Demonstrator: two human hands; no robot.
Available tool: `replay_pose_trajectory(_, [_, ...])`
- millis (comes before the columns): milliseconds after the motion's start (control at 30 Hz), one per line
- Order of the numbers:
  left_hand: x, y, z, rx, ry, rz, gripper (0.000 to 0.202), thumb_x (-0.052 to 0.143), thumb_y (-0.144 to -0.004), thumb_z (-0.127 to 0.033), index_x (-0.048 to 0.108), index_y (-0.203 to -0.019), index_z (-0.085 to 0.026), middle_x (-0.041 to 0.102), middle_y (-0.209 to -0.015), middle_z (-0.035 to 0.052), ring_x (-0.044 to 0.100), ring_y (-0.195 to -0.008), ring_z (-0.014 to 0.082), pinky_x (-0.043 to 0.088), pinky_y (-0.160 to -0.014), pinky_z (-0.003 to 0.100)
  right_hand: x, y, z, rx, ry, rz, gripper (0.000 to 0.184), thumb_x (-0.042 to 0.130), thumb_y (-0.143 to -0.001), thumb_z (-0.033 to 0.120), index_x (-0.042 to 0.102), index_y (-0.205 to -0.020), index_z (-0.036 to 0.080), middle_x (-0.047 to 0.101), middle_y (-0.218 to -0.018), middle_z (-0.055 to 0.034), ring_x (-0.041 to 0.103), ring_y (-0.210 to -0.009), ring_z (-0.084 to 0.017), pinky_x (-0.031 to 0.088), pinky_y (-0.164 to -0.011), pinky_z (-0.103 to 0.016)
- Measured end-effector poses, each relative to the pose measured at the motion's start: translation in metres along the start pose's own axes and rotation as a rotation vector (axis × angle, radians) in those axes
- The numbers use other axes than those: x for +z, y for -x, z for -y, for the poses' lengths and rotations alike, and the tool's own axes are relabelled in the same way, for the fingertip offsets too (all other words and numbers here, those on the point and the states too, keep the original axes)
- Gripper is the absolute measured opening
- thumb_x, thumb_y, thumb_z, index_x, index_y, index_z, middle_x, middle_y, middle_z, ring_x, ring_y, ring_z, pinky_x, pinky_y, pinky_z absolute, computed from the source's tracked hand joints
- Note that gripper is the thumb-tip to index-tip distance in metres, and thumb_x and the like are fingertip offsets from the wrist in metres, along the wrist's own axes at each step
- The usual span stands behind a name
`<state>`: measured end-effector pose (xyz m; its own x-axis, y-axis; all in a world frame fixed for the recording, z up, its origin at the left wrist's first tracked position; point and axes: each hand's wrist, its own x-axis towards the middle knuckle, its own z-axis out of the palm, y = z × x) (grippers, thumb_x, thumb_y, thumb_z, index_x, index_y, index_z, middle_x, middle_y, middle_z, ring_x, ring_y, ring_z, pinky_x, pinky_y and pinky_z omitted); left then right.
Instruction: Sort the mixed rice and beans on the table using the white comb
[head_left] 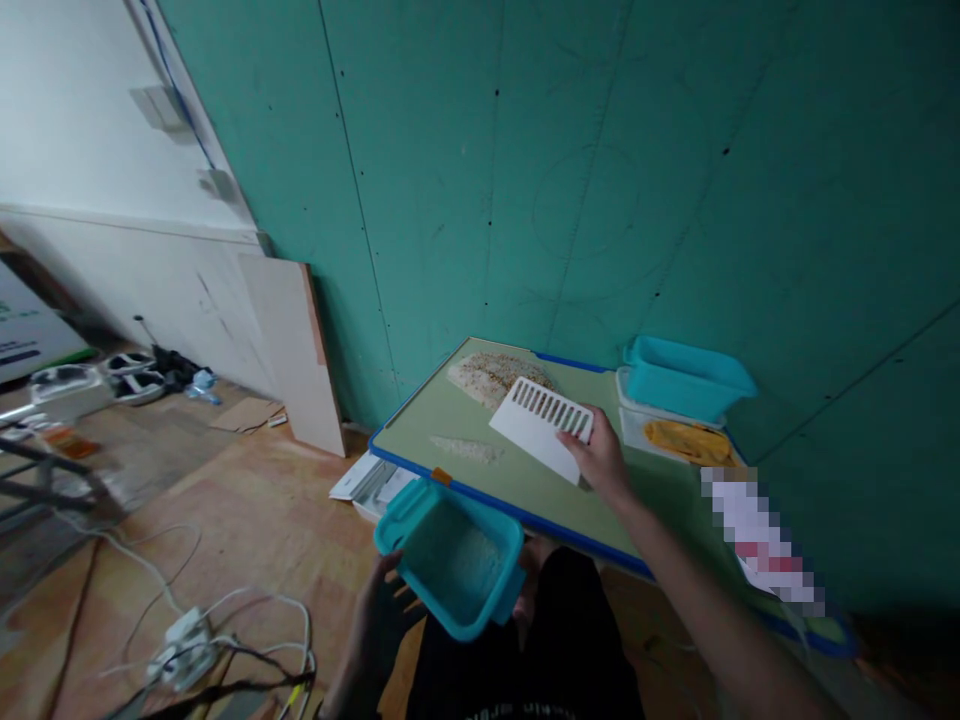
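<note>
My right hand [598, 455] grips one end of a flat white plate with a row of slots [534, 432], held tilted over the pale green tabletop [570, 510]. Just beyond the plate lies a mound of pale and golden-brown grains [495, 378]. A thin streak of whitish grains [466, 449] is nearer the front edge. Below that edge, above my lap, my left hand [384, 615] holds a teal plastic tub [512, 590] by its left side, with its mouth up. A little pale material shows in the bottom of the tub; some fingers are hidden under it.
A second teal tub [686, 375] stands at the table's back right, beside a yellow-orange cloth-like item [682, 438]. A blurred white packet [761, 540] lies at the right. The green wall [465, 180] rises behind. Cables and a power strip [184, 645] cover floor at left.
</note>
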<state>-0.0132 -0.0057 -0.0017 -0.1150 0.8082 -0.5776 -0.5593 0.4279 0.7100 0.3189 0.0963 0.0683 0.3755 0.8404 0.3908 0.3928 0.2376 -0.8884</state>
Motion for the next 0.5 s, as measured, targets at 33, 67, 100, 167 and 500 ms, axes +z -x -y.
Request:
replay_pose_trajectory(33, [0.002,0.0,0.002,-0.003,-0.004,0.016,0.024,0.071,-0.073,-0.033,0.062,-0.093,-0.023,0.069,-0.068,0.0018,0.069,-0.06,0.0229,0.057,-0.059,0.036,-0.008,0.002,-0.005,0.031,-0.012,-0.019,0.05,0.074,-0.07,0.039,0.054,-0.113,0.023,0.073,-0.099,-0.006,0.068,-0.086,-0.026,0.053,-0.078,-0.039])
replay_pose_trajectory(67, [0.003,0.0,0.004,-0.006,-0.006,0.029,0.024,0.071,-0.074,-0.032,0.061,-0.094,-0.023,0.069,-0.069,0.0019,0.069,-0.061,0.0231,0.057,-0.059,0.037,-0.014,0.003,-0.01,0.061,-0.02,-0.027,0.051,0.075,-0.069,0.039,0.054,-0.113,0.023,0.073,-0.099,-0.0057,0.067,-0.086,-0.026,0.053,-0.079,-0.039])
replay_pose_trajectory(100, [0.004,-0.002,0.006,-0.013,-0.007,0.034,0.024,0.07,-0.076,-0.032,0.06,-0.095,-0.023,0.068,-0.068,0.0017,0.069,-0.061,0.0232,0.057,-0.06,0.037,-0.018,0.005,-0.014,0.089,-0.028,-0.022,0.051,0.075,-0.068,0.038,0.054,-0.112,0.023,0.072,-0.098,-0.0051,0.067,-0.086,-0.026,0.052,-0.079,-0.039])
replay_pose_trajectory(167, [0.004,-0.005,0.011,-0.025,-0.001,0.039,0.023,0.069,-0.079,-0.034,0.06,-0.097,-0.024,0.067,-0.069,0.0015,0.069,-0.06,0.0225,0.057,-0.06,0.036,-0.023,0.008,-0.019,0.137,-0.049,0.007,0.047,0.075,-0.068,0.037,0.056,-0.109,0.023,0.071,-0.095,-0.0037,0.066,-0.086,-0.025,0.051,-0.078,-0.038])
replay_pose_trajectory(500, [0.005,-0.007,0.024,0.02,-0.011,0.076,0.035,0.073,-0.075,-0.043,0.06,-0.102,-0.025,0.068,-0.073,0.0025,0.069,-0.064,0.0231,0.055,-0.06,0.036,-0.021,0.02,-0.006,0.226,-0.209,0.178,0.044,0.077,-0.064,0.031,0.058,-0.103,0.022,0.069,-0.088,-0.0004,0.063,-0.079,-0.023,0.048,-0.069,-0.032])
